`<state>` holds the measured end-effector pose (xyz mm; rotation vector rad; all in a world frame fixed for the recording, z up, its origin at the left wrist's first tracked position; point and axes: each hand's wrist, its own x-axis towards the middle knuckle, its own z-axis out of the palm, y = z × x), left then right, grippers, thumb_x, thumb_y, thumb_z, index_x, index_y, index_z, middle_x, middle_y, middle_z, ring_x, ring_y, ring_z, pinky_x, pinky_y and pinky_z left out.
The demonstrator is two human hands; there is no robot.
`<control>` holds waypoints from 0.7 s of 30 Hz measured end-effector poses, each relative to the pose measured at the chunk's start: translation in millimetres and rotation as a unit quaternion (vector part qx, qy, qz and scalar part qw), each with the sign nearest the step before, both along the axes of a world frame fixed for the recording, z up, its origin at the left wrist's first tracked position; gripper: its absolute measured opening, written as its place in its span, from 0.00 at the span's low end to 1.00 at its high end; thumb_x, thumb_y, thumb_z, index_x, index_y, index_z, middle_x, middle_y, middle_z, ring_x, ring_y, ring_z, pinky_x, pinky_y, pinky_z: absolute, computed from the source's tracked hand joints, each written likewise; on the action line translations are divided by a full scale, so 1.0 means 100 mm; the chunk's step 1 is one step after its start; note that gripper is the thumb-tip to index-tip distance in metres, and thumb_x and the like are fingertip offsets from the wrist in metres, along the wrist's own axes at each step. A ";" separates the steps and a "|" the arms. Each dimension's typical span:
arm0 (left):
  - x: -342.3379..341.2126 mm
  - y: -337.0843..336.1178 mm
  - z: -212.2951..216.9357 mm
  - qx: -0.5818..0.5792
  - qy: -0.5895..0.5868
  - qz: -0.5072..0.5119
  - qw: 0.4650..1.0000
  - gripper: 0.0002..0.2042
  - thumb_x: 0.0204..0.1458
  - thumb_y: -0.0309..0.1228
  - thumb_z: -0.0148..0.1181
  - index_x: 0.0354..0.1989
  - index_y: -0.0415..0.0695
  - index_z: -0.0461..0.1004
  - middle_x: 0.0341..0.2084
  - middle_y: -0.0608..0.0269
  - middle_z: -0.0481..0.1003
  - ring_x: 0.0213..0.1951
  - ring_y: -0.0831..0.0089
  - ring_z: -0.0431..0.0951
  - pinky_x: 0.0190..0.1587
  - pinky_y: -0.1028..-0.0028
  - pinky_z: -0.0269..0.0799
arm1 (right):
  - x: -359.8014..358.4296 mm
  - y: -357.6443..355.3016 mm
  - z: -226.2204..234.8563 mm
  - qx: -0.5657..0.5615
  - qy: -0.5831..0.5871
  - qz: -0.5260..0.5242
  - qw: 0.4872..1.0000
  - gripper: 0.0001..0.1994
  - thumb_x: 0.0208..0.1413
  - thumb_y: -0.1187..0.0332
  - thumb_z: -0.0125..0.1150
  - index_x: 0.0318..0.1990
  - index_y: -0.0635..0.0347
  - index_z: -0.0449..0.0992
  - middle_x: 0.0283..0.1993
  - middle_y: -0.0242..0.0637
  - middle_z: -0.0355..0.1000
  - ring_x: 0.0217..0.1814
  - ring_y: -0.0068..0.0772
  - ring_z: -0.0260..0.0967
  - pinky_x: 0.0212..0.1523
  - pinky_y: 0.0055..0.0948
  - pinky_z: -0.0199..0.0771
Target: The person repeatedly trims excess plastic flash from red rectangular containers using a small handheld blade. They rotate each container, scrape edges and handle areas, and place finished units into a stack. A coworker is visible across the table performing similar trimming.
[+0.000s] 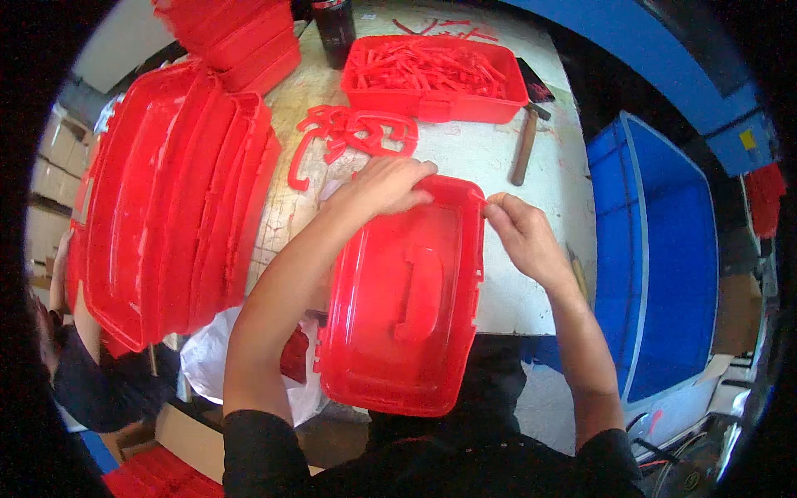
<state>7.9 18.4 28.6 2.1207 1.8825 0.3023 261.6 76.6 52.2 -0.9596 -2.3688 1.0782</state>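
A red plastic box or lid lies tilted in front of me, its far end over the table and its near end at my body. A red handle-shaped piece shows inside it. My left hand is closed over the far left rim, with some fingertips hidden. At the far right corner my right hand pinches with thumb and finger; a small pale red bit shows at the fingertips, too small to name. Several red plastic handles lie just beyond my left hand.
Stacked red boxes rise at the left, with another stack behind. A red bin of strips, a dark cup and a hammer are on the table. A blue crate stands right. Another person's arm shows left.
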 end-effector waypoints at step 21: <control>-0.09 0.09 -0.25 -0.103 -0.112 -0.016 0.988 0.20 0.43 0.45 0.69 0.34 0.38 0.79 0.30 0.40 0.78 0.39 0.44 0.79 0.41 0.52 0.74 | -0.68 0.01 -0.40 0.359 -0.175 0.090 0.912 0.12 0.57 0.59 0.62 0.27 0.56 0.76 0.26 0.41 0.76 0.24 0.44 0.76 0.26 0.39 0.76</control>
